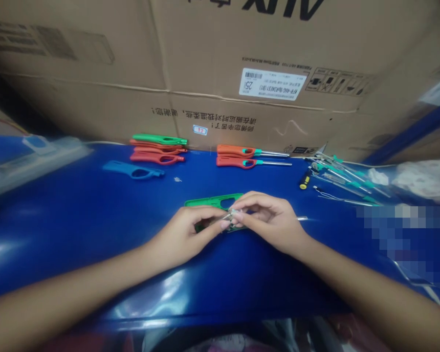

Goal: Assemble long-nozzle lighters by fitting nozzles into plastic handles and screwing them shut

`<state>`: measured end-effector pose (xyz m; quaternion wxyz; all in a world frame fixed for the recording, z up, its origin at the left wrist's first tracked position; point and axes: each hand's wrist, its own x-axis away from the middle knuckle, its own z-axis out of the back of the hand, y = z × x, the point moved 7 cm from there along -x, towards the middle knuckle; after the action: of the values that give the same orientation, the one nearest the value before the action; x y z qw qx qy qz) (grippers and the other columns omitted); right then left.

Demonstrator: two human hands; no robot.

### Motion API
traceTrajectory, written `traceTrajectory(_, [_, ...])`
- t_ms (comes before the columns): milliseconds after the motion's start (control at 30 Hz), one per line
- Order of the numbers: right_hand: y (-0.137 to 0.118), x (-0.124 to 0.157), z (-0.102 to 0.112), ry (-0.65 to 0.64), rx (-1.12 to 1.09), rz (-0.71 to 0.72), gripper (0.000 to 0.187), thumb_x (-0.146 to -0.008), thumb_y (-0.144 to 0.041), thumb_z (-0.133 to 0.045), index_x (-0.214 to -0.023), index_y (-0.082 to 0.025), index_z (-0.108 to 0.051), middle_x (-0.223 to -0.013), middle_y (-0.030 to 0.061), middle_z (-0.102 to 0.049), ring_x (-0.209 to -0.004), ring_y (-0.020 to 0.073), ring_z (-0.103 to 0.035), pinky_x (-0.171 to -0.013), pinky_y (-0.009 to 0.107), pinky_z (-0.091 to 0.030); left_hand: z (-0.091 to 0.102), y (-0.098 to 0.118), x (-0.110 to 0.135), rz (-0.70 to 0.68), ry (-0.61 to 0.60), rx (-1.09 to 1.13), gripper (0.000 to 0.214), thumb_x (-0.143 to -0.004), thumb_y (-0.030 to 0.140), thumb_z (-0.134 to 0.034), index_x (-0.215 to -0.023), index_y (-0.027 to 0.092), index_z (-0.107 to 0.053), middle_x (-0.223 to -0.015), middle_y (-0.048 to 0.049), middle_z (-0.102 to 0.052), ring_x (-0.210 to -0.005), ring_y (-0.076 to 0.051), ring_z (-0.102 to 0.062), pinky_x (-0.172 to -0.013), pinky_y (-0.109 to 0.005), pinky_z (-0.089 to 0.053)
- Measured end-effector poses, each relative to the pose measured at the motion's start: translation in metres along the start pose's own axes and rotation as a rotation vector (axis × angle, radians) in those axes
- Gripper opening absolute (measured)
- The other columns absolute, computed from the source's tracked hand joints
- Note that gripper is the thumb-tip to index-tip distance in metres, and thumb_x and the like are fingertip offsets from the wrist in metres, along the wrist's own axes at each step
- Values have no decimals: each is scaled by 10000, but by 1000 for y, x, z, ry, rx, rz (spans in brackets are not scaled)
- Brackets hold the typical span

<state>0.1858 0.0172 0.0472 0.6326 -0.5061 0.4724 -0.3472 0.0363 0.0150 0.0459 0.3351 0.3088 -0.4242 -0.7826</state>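
Note:
My left hand (204, 222) and my right hand (267, 217) meet low over the middle of the table, fingertips pinched together. Between them is a small clear-and-metal lighter part (230, 215), mostly covered by the fingers. A green lighter casing half (205, 202) lies right behind and under the hands; its lower part is hidden. Past my right hand pokes the tip of a metal lighter tube (302, 218); whether it joins the small part cannot be seen.
On the blue table (95, 230) lie stacked casings (157, 157), a blue casing (132, 170), tiny pins (178, 179) and two orange-red lighters (236, 163). A yellow-black screwdriver (305, 180) rests by several metal lighter tubes (344, 178). A cardboard box (205, 63) walls off the back.

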Motion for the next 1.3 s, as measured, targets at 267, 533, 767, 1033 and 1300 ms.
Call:
traceTrajectory(267, [-1, 5, 7, -17, 15, 59, 100, -795, -213, -807, -876, -272, -807, -924, 38, -776, -876, 180, -740, -756, 324, -649, -5, -4, 0, 33, -60, 92, 176, -930, 264, -652, -1028, 189, -777, -999, -53, -779, -880, -182, -719, -757, -263, -579])
traceTrajectory(533, [-4, 10, 5, -58, 150, 0, 311, -862, -242, -731, -1171, -249, -702, -1096, 61, -660, -740, 113, -641, -579, 248, -582, 2, -6, -1, 64, -18, 84, 216, -955, 324, -612, -936, 160, -751, -884, -46, -723, -779, -147, -649, -679, -230, -531])
traceTrajectory(767, [-13, 20, -4, -302, 874, 321, 105, -956, -226, -594, -997, -225, -690, -1049, 66, -621, -916, 172, -614, -758, 317, -513, 11, -19, -2, 194, 39, 31, 243, -903, 403, -674, -939, 174, -747, -785, -11, -671, -669, -116, -563, -582, -214, -458])
traceTrajectory(1033, [0, 24, -14, -425, 1152, 354, 209, -1030, -267, -465, -1003, -190, -658, -1064, 75, -650, -848, 173, -617, -687, 297, -466, 7, -27, -1, 257, 1, 66, 262, -848, 388, -726, -930, 140, -738, -750, -16, -663, -655, -114, -565, -583, -214, -462])
traceTrajectory(1300, [3, 16, 5, -265, 803, 191, 41, -957, -180, -615, -989, -182, -640, -863, -7, -667, -643, 75, -535, -606, 201, -409, 9, -30, -1, 223, 20, -27, 205, -817, 336, -762, -932, 167, -764, -797, -11, -691, -669, -103, -581, -564, -191, -439])
